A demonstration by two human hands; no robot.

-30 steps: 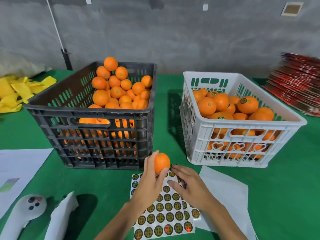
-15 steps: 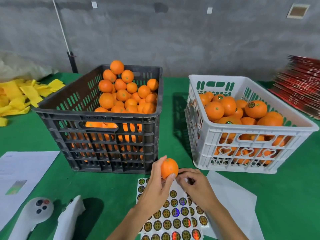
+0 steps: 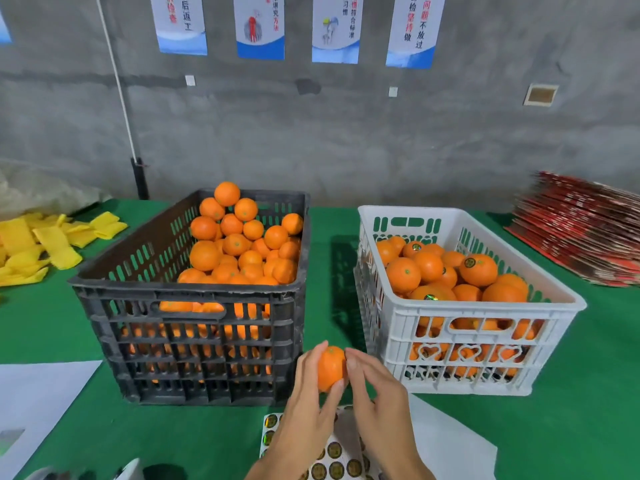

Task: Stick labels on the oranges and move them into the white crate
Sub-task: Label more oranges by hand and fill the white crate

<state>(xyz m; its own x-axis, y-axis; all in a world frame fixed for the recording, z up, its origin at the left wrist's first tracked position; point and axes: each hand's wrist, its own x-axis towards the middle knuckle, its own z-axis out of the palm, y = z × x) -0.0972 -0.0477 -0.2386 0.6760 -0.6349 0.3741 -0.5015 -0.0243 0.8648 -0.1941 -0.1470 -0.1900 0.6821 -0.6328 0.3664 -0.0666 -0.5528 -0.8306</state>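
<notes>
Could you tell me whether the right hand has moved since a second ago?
Yes. The right hand has lifted off the sticker sheet and now touches the orange held in the left hand.

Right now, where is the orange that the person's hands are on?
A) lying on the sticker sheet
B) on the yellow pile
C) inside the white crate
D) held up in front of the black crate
D: the left hand grips the orange in the air before the black crate, and the right hand's fingertips touch it.

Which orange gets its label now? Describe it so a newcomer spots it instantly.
Start at the black crate and drop to its near right corner. There the left hand holds one orange above the sticker sheet, right hand touching it: the only orange outside a crate.
</notes>
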